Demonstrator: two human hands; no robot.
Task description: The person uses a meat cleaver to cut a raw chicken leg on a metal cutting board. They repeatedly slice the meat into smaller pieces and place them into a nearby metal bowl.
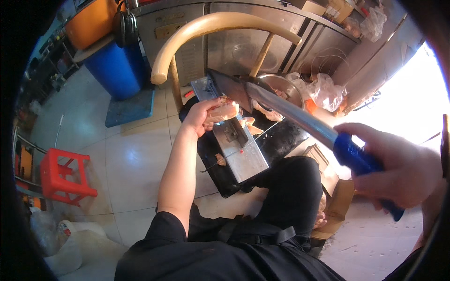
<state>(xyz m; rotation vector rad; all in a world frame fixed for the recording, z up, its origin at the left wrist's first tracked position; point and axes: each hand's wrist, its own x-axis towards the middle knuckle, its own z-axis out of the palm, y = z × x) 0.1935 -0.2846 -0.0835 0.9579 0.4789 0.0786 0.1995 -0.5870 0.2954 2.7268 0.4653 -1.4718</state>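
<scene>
My left hand [201, 118] holds a pale piece of raw meat [223, 111] over the metal base plate [246, 158] of a lever cutter. My right hand [397, 168] grips the blue handle [357, 154] of the cutter's long metal lever [291, 109], which is raised. The dark blade [232, 89] stands just beyond the meat; whether they touch cannot be told. Cut meat pieces [251, 126] lie right of the plate on the black chair seat [281, 140], and a small scrap [220, 159] lies on the left. A metal bowl [297, 89] with meat in it stands behind the lever.
A curved wooden chair back [211, 21] rises behind the cutter. A blue barrel [114, 68] and a red plastic stool [65, 175] stand at left. Plastic bags [327, 91] lie beyond the bowl. An open cardboard box [339, 205] with meat stands beside my right knee.
</scene>
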